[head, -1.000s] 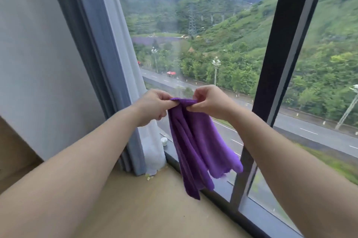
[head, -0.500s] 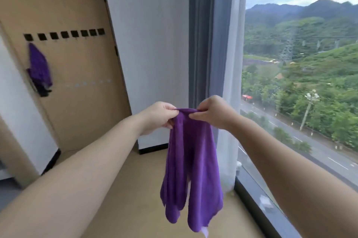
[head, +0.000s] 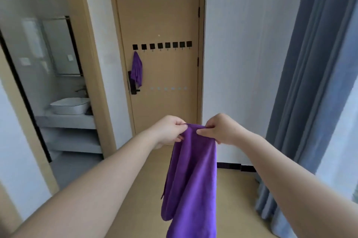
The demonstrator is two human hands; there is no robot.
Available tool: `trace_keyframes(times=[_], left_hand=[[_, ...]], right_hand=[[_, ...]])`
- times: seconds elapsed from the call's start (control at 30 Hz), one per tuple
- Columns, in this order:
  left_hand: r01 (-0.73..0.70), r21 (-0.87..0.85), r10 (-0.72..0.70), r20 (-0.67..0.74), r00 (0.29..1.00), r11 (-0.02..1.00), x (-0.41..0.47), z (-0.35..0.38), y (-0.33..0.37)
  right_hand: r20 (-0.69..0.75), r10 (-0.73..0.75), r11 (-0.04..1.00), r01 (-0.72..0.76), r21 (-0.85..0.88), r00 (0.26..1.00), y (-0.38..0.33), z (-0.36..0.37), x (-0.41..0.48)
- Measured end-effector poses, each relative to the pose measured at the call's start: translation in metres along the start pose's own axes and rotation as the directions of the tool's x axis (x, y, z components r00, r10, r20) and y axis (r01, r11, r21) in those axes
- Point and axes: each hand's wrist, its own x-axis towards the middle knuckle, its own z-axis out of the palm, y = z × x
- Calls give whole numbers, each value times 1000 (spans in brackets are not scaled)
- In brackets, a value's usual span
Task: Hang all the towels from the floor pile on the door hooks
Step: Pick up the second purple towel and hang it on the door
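A purple towel (head: 193,175) hangs in front of me, bunched at its top edge. My left hand (head: 168,130) pinches that edge on the left and my right hand (head: 219,129) pinches it on the right, both at chest height. Straight ahead stands a tan door (head: 164,15) with a row of several black hooks (head: 162,45) across it. Another purple towel (head: 136,68) hangs from the leftmost hook, above the black door handle (head: 132,84). The other hooks are bare. The floor pile is out of view.
An open bathroom doorway on the left shows a white basin (head: 70,105) on a grey counter. A blue-grey curtain (head: 310,82) hangs down the right side. Tan floor (head: 151,179) runs between me and the door.
My view has swung left from the window to face the door head-on. Both hands keep the same pinch on the towel's top edge, and the towel now hangs straight down.
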Motion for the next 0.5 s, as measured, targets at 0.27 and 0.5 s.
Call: trace_keyframes(times=[0.27, 0.5], left_hand=[[16, 87, 10, -284, 959, 996, 18, -60, -32], [166, 150, -111, -318, 942, 975, 77, -89, -46]], right_hand=[[217, -34, 994, 55, -90, 976, -24, 52, 72], [232, -146, 989, 149, 4, 962, -7, 68, 152]])
